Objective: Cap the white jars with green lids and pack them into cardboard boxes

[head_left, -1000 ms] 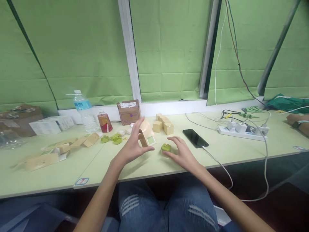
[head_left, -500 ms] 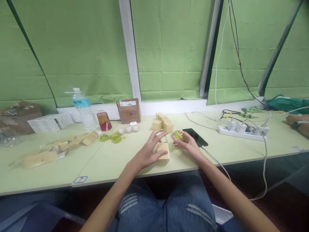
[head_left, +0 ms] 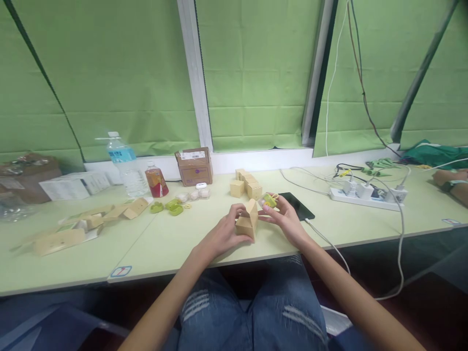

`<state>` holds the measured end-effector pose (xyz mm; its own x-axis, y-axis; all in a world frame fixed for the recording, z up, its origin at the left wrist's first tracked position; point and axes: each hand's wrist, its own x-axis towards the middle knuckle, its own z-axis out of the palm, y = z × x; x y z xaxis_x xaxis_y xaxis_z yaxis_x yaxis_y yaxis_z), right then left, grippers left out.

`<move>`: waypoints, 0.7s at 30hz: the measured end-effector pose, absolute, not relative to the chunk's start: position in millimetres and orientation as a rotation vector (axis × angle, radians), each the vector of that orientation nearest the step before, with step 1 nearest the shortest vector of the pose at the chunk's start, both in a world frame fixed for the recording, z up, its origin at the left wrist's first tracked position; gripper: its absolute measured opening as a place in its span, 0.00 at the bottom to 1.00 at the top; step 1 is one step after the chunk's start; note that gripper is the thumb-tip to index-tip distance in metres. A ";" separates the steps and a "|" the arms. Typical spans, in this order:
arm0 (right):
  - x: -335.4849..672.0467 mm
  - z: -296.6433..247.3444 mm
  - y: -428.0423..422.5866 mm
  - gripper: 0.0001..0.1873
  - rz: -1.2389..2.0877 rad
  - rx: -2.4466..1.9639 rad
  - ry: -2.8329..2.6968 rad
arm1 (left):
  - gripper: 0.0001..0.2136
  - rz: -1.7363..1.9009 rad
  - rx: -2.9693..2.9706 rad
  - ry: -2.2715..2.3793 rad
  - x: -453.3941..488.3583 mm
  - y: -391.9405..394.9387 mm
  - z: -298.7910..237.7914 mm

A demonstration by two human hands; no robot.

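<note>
A small tan cardboard box (head_left: 245, 226) stands near the table's front edge with its lid flap raised on the right. My left hand (head_left: 227, 229) is closed around its left side. Just right of the box, my right hand (head_left: 287, 219) pinches a small green and clear item with a yellow loop (head_left: 268, 201); its exact kind is not clear. Some fingers of that hand reach toward the raised flap, and whether they touch it I cannot tell. Behind the hands sits a cluster of closed tan boxes (head_left: 245, 185).
A dark phone (head_left: 298, 207) with a white cable lies right of my hand. Green pieces (head_left: 174, 207) and clear wrapped items (head_left: 193, 195) lie left. Flattened cardboard (head_left: 62, 241), two bottles (head_left: 127, 170), a brown carton (head_left: 194, 168) and a power strip (head_left: 365, 197) stand farther off. A person's arm (head_left: 451, 183) rests at far right.
The box on the table has been turned and its lid flap now stands up. My left fingers have closed in around its side. The green item stays in my right hand.
</note>
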<state>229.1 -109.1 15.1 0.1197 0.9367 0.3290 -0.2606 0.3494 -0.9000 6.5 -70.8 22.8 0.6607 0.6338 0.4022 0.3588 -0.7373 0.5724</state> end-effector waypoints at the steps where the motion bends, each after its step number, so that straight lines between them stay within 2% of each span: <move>1: 232.3 17.6 -109.9 0.32 0.997 -0.782 -1.104 | 0.33 0.802 2.426 0.757 6.5 -71.4 24.5; 6: 244.6 31.3 -115.5 0.30 0.907 -0.709 -1.155 | 0.23 0.707 2.529 0.601 12.0 -77.0 37.5; 9: 244.2 38.4 -119.8 0.29 0.975 -0.645 -1.176 | 0.19 0.613 2.530 0.608 20.3 -83.8 41.5; 15: 226.2 39.8 -120.7 0.27 1.127 -0.596 -1.325 | 0.26 0.604 2.439 0.598 30.2 -91.2 39.0; 21: 230.0 38.8 -121.9 0.27 0.943 -0.696 -1.490 | 0.26 0.558 2.401 0.556 25.0 -86.9 40.0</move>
